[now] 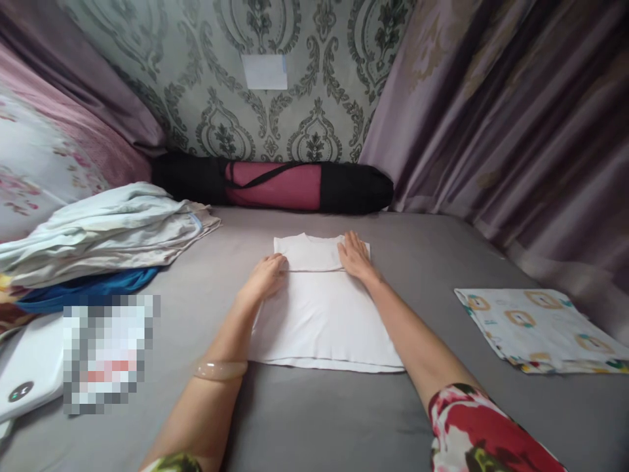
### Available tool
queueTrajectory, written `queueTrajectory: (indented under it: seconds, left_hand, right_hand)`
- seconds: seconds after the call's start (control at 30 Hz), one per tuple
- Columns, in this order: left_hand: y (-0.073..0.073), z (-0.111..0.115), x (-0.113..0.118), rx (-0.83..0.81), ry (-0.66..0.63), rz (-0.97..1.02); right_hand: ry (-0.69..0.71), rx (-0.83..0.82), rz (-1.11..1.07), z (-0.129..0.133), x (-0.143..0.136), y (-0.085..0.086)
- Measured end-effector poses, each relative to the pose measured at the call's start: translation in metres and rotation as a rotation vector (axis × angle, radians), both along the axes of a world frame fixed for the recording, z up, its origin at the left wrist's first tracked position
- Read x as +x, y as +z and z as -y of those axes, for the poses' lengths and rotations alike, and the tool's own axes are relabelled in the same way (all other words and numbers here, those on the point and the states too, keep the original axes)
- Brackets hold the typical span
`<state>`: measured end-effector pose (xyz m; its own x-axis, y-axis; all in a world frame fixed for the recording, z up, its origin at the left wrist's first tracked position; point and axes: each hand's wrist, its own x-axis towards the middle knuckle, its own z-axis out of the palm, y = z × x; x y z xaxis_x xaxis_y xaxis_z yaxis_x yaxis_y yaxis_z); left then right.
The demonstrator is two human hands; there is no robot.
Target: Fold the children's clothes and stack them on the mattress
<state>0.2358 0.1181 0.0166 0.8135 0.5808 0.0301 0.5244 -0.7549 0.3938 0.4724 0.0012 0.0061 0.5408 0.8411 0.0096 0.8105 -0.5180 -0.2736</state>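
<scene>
A white shirt [327, 321] lies flat on the bed in front of me. Its upper part is folded over as a flap [309, 252], whose lower edge runs straight across. At the left end of that edge, my left hand [268, 274] has its fingers closed on the cloth; the thumb is partly hidden. My right hand [354, 255] rests palm down on the right side of the flap, with its fingers stretched out. Both forearms reach in from below, along the two sides of the shirt.
To the right lies a folded patterned cloth [535, 328]. A pile of pale clothes [108, 229] is on the left, with blue fabric [98, 288] beneath and a white phone [34, 360] nearer. A black and red long bag [272, 185] lies along the wall between curtains.
</scene>
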Motion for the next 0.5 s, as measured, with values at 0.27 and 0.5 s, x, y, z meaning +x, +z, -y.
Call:
queueTrajectory:
  seconds: [0.27, 0.5]
  left_hand:
    - [-0.010, -0.015, -0.005, -0.019, -0.062, -0.017]
    - [0.016, -0.004, -0.016, -0.008, 0.001, 0.069]
  right_hand:
    - [-0.024, -0.036, 0.085, 0.017, 0.013, -0.015]
    - [0.242, 0.091, 0.108, 0.040, -0.021, 0.001]
